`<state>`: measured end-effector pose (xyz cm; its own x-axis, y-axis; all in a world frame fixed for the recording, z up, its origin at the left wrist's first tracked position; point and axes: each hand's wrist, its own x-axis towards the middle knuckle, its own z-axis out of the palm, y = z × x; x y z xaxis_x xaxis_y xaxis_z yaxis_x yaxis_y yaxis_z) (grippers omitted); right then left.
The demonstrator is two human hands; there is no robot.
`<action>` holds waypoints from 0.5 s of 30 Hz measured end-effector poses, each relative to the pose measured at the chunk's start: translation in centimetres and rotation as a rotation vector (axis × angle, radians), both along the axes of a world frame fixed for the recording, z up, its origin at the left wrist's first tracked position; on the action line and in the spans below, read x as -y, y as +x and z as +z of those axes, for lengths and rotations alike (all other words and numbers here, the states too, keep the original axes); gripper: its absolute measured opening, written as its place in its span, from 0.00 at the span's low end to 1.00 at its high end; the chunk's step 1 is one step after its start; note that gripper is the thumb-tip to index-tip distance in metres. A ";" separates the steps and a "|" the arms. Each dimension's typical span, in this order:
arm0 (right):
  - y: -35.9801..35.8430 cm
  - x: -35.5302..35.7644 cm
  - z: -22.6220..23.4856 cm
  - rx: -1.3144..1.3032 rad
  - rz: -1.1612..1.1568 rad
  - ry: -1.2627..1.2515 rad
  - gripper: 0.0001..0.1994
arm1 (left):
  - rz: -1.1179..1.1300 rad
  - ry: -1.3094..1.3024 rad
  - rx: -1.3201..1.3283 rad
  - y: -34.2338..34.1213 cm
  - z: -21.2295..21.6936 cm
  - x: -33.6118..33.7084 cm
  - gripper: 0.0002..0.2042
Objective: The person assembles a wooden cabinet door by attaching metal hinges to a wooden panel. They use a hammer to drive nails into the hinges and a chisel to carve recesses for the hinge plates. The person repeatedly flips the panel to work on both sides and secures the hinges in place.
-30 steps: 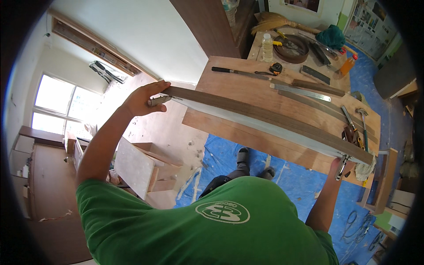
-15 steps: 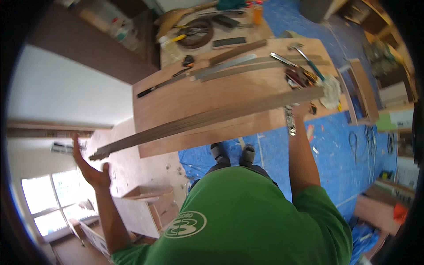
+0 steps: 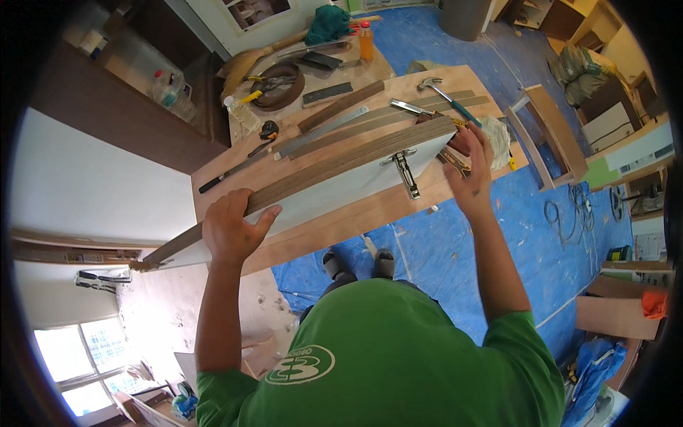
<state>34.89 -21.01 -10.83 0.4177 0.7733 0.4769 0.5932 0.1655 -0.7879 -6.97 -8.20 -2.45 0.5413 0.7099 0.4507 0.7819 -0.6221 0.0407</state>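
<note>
Between the hands: long white panel [image 3: 334,186], hinge [image 3: 407,171] already fitted, gripped by left hand [image 3: 231,231] and right hand [image 3: 469,167], not yet set down on the surface [image 3: 341,220].

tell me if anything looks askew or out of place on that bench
The long white panel with a dark wood edge is not lying flat: left hand and right hand hold it tilted on edge over the plywood bench, its far end overhanging. A metal hinge sticks out from its face. Tools lie scattered behind.
</note>
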 end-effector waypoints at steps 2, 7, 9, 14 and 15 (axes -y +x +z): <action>-1.7 1.0 4.7 0.509 -0.033 -0.071 0.47 | -0.009 0.005 0.008 0.4 0.0 -0.3 0.24; -0.2 0.1 8.0 0.775 0.092 -0.178 0.54 | -0.018 -0.046 0.033 0.3 -0.1 -0.5 0.24; -1.6 -0.9 8.9 0.876 0.224 -0.226 0.54 | 0.027 -0.043 0.013 -1.6 -1.0 0.3 0.26; -2.0 -2.0 7.7 1.050 0.287 -0.105 0.53 | -0.036 0.016 0.072 -0.1 -0.9 0.1 0.29; -2.1 -1.9 7.9 1.045 0.291 -0.081 0.53 | -0.015 -0.024 0.055 -0.5 -0.3 0.5 0.28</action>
<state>32.75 -19.08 -2.98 -0.3690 0.8224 0.4330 0.9231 0.3784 0.0680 -7.50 -8.68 -2.79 0.5268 0.7128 0.4630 0.7689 -0.6318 0.0978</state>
